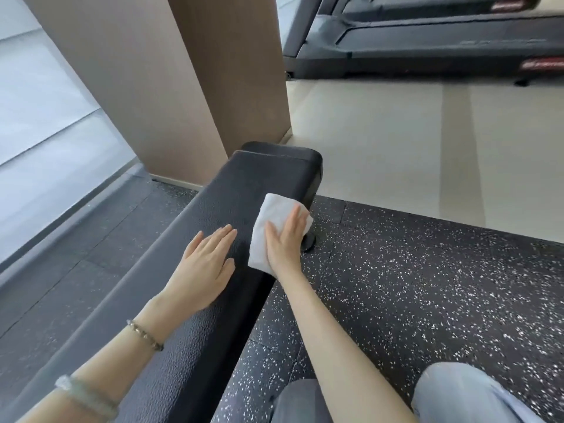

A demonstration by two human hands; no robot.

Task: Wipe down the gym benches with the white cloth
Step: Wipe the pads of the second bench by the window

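White cloth (pixel 271 215) is only pressed under flat right grip (pixel 285 243) at desk (pixel 232 184) edge, left grip (pixel 203 267) released on desk; cloth may be pushed off.

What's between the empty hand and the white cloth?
Only a bare strip of black bench pad separates the left hand from the white cloth, in the head view.

The cloth (pixel 271 218) under my right fingers (pixel 293 221) is plain white; the desk (pixel 225 190) is black with a fine pebbled grain; the floor mat (pixel 412 285) is black, flecked all over with white. The farther floor (pixel 381 148) is beige; the pillar (pixel 171 87) is brown; my bracelet (pixel 145 334) has dark beads.
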